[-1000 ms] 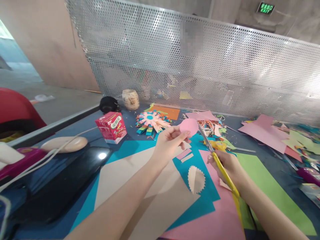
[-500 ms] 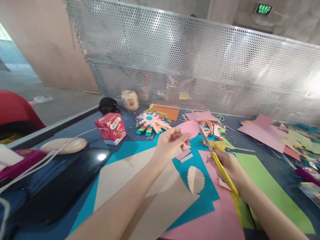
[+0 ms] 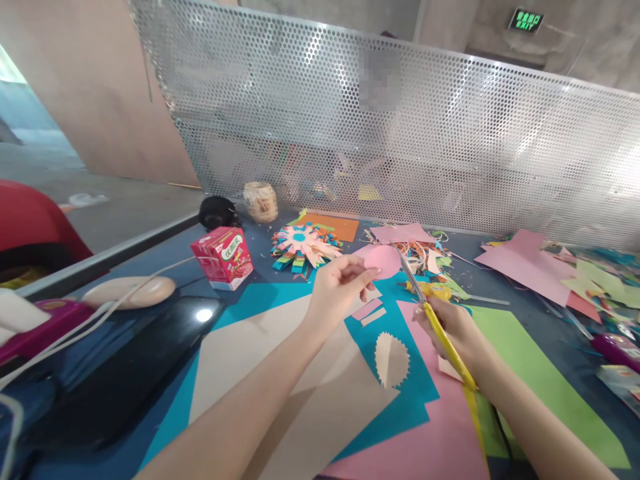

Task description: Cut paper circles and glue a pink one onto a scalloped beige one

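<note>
Between the fingers of my left hand is a round piece of pink paper, held up above the table. My right hand is closed on yellow-handled scissors, whose metal blades point up at the right edge of the pink circle. Beneath my hands lie a beige sheet, a blue sheet, a pink sheet and a green sheet. A beige oval with a zigzag edge rests on the blue sheet, near small pink and beige strips.
A layered paper flower and a red drink carton stand farther back. A yellow glue gun lies behind my right hand. Paper scraps fill the right side. A black tray-like slab is at left; a perforated metal screen rises behind.
The pink circle has turned slightly and shifted a little to the right by the scissor blades. Both hands keep their grip and have hardly moved.
</note>
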`<act>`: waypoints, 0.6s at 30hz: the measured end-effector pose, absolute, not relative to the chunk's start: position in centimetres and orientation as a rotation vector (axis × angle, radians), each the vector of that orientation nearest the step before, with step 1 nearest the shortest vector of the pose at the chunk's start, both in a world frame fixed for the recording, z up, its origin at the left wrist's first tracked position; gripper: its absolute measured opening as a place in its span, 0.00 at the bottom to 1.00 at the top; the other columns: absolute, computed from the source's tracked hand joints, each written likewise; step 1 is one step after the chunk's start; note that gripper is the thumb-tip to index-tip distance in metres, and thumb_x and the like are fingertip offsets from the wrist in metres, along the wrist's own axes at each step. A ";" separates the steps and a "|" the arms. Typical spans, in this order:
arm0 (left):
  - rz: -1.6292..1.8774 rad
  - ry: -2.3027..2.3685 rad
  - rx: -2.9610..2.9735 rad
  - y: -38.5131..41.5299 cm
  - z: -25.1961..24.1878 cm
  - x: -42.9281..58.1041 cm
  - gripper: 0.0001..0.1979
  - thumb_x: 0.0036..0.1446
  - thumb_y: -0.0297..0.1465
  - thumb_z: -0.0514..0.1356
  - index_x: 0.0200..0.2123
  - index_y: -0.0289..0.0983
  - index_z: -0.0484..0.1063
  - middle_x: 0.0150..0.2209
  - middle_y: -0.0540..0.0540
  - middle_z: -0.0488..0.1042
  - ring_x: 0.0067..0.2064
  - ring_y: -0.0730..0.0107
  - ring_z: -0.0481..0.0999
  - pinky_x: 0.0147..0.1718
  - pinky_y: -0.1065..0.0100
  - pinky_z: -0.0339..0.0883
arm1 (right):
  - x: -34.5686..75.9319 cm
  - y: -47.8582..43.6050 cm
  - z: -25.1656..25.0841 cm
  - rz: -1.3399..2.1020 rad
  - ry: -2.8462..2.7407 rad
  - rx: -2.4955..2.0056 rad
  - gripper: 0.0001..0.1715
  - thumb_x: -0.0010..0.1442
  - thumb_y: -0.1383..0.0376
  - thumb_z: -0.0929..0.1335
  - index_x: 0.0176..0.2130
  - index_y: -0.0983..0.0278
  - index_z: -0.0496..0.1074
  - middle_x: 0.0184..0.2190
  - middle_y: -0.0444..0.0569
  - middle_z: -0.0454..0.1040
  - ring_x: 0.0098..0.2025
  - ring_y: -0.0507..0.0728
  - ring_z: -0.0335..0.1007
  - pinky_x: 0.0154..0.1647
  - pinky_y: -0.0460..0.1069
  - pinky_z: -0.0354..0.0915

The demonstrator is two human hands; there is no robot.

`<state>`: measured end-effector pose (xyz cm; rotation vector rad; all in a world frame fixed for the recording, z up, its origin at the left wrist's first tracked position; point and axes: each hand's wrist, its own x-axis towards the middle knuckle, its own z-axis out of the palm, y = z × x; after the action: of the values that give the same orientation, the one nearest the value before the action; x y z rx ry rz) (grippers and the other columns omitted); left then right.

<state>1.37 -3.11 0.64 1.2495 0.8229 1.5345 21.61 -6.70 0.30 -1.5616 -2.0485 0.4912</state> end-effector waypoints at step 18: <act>1.584 0.852 1.257 -3.1 1.1 1.0 0.10 0.46 0.33 0.68 0.26 0.35 0.72 0.18 0.53 0.70 0.17 0.80 0.66 0.19 0.73 0.61 | 21.7 -6.6 0.3 0.508 -2.042 -1.557 0.29 0.60 0.42 0.59 0.25 0.62 0.64 0.19 0.43 0.60 0.22 0.53 0.56 0.21 0.49 0.52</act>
<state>1.00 -3.13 1.07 1.2566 0.8516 1.5837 21.73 -6.62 0.28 -1.5568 -2.0421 0.5077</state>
